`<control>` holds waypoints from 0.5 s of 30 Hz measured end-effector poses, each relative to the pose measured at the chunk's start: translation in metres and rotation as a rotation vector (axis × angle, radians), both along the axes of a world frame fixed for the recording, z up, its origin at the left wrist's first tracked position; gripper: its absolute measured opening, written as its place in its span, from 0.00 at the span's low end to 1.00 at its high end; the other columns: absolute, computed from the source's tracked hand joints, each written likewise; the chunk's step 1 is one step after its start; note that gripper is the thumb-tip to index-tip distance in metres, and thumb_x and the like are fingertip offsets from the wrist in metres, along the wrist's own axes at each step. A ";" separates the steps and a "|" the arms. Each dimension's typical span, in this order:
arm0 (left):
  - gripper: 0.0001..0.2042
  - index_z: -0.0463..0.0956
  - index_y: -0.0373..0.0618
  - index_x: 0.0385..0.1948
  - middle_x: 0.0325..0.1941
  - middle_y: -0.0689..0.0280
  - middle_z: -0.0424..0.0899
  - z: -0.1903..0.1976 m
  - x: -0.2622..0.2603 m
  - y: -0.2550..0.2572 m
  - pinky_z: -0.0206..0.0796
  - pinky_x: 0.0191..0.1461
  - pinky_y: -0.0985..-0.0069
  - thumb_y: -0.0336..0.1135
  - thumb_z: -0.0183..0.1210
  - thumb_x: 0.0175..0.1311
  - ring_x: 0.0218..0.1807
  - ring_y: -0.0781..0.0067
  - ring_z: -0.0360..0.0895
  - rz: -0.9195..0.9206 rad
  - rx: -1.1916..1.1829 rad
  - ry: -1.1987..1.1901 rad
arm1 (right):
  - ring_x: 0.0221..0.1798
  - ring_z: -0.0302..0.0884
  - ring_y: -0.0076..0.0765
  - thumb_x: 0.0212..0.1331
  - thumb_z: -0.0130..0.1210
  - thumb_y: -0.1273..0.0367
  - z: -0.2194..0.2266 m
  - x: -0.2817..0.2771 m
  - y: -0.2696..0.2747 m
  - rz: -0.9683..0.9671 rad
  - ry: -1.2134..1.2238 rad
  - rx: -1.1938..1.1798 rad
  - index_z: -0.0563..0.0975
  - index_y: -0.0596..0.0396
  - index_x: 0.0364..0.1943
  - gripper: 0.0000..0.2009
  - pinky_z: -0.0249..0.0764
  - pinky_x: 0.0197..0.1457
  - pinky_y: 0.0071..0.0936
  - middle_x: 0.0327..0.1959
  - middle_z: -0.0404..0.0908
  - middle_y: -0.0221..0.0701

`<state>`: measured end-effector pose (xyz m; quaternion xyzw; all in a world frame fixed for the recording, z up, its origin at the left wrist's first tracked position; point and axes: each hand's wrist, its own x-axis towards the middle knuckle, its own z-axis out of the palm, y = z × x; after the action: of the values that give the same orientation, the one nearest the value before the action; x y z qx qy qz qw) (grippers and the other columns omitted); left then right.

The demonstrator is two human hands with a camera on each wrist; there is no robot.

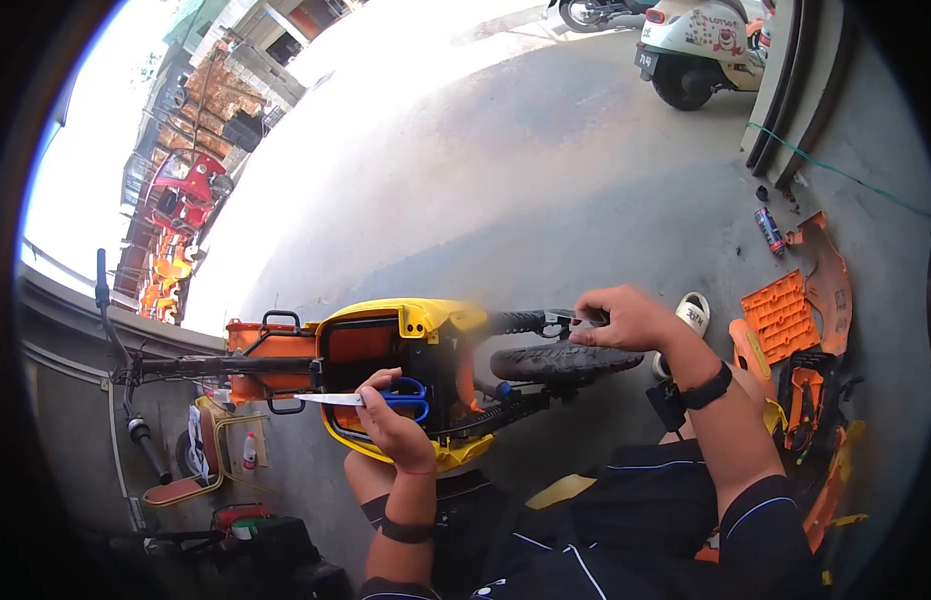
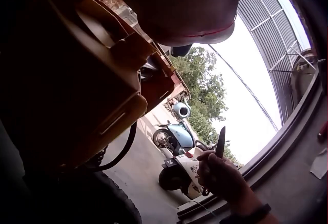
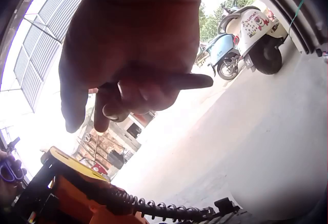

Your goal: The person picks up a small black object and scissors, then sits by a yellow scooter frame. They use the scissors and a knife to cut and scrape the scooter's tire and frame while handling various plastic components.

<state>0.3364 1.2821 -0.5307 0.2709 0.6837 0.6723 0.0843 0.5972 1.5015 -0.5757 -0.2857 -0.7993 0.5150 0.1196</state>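
Observation:
My left hand (image 1: 394, 432) holds a pair of scissors (image 1: 411, 400) with blue handles, their pale blades pointing left over the yellow and orange scooter body (image 1: 456, 318). The blue handle loops of the scissors (image 3: 9, 171) show at the lower left of the right wrist view. My right hand (image 1: 626, 322) is raised above the scooter's black wheel (image 1: 566, 365). Between its fingers it pinches a dark, flat, pointed piece (image 2: 221, 143), blade-like in the left wrist view; I cannot tell its exact kind. A spring shock absorber (image 3: 159, 208) lies below this hand.
Handlebars (image 1: 131, 370) extend to the left. Orange plastic panels (image 1: 781, 318) and a spray can (image 1: 770, 230) lie on the floor at right. A brown folding chair (image 1: 211, 455) and a bottle (image 1: 250, 450) are at lower left. A white scooter (image 1: 701, 55) stands behind.

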 end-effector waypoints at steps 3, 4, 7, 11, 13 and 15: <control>0.19 0.71 0.43 0.44 0.51 0.58 0.80 0.027 0.036 0.006 0.68 0.55 0.74 0.45 0.32 0.82 0.51 0.69 0.75 -0.107 0.082 -0.007 | 0.43 0.78 0.28 0.59 0.67 0.55 0.023 -0.003 -0.030 0.021 0.149 -0.119 0.83 0.50 0.46 0.17 0.74 0.49 0.29 0.37 0.84 0.30; 0.21 0.71 0.43 0.47 0.55 0.57 0.80 0.028 0.049 0.009 0.67 0.57 0.73 0.47 0.30 0.82 0.52 0.68 0.76 -0.217 0.099 -0.051 | 0.47 0.80 0.30 0.63 0.64 0.53 0.053 -0.001 -0.048 0.034 0.166 -0.344 0.81 0.54 0.51 0.21 0.75 0.52 0.30 0.44 0.84 0.34; 0.23 0.70 0.40 0.52 0.61 0.54 0.76 0.040 0.116 0.013 0.66 0.64 0.68 0.49 0.30 0.81 0.60 0.62 0.74 -0.431 0.009 -0.106 | 0.53 0.80 0.31 0.67 0.61 0.52 0.073 -0.001 -0.105 -0.004 0.382 -0.477 0.76 0.63 0.55 0.27 0.75 0.56 0.31 0.50 0.83 0.39; 0.31 0.68 0.38 0.61 0.63 0.52 0.74 0.013 0.120 0.007 0.63 0.67 0.66 0.58 0.29 0.78 0.64 0.59 0.71 -0.821 -0.256 0.004 | 0.45 0.78 0.26 0.69 0.59 0.56 0.071 0.036 -0.158 -0.238 0.526 -0.544 0.78 0.62 0.46 0.20 0.73 0.52 0.30 0.39 0.83 0.33; 0.37 0.63 0.38 0.67 0.65 0.52 0.73 0.007 0.125 0.007 0.61 0.66 0.65 0.64 0.28 0.76 0.67 0.58 0.70 -1.051 -0.296 0.020 | 0.40 0.76 0.24 0.69 0.58 0.59 0.054 0.069 -0.173 -0.360 0.591 -0.541 0.78 0.60 0.42 0.16 0.72 0.46 0.28 0.34 0.81 0.29; 0.40 0.57 0.36 0.71 0.68 0.51 0.71 -0.004 0.113 0.010 0.60 0.65 0.62 0.67 0.29 0.75 0.70 0.57 0.68 -1.200 -0.344 0.244 | 0.37 0.78 0.21 0.71 0.57 0.62 0.036 0.140 -0.169 -0.496 0.576 -0.493 0.79 0.59 0.43 0.13 0.72 0.45 0.23 0.33 0.82 0.27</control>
<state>0.4498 1.2921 -0.5345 0.6641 0.5160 0.3530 0.4101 0.7374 1.3322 -0.5400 -0.3336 -0.4942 0.7044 0.3852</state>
